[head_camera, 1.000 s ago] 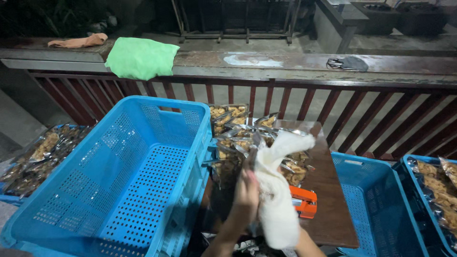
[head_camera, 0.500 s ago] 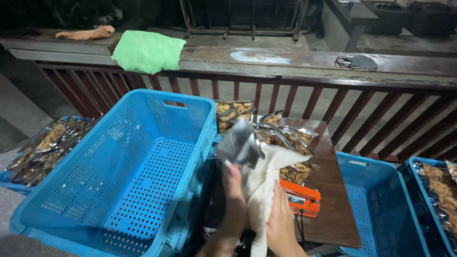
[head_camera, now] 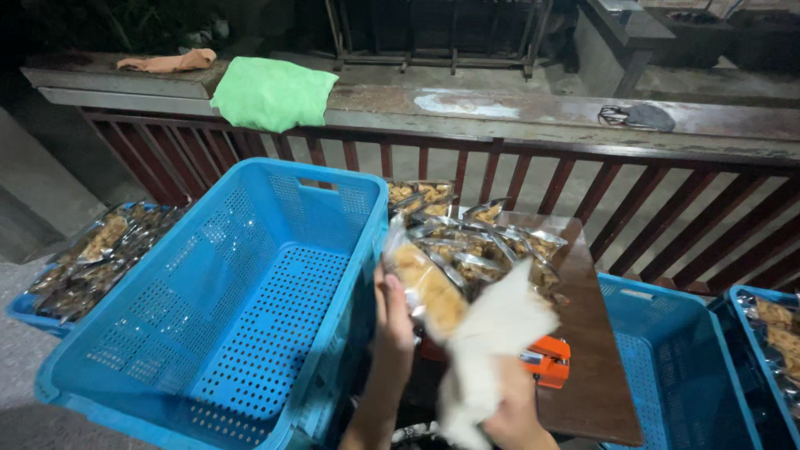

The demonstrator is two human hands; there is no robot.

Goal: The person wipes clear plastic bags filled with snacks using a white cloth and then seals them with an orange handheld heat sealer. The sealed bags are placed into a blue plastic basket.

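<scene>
The left hand (head_camera: 393, 321) pinches a clear plastic snack packet (head_camera: 427, 287) beside the big blue perforated crate (head_camera: 233, 308); the right hand (head_camera: 508, 408) clutches a white cloth (head_camera: 492, 342). Wipe steadily, gripping the packet's edge.

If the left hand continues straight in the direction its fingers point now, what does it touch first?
The left hand holds a clear snack packet and points up and away. Straight on, it would probably first meet the pile of packets on the brown table, though depth is hard to judge.
</scene>
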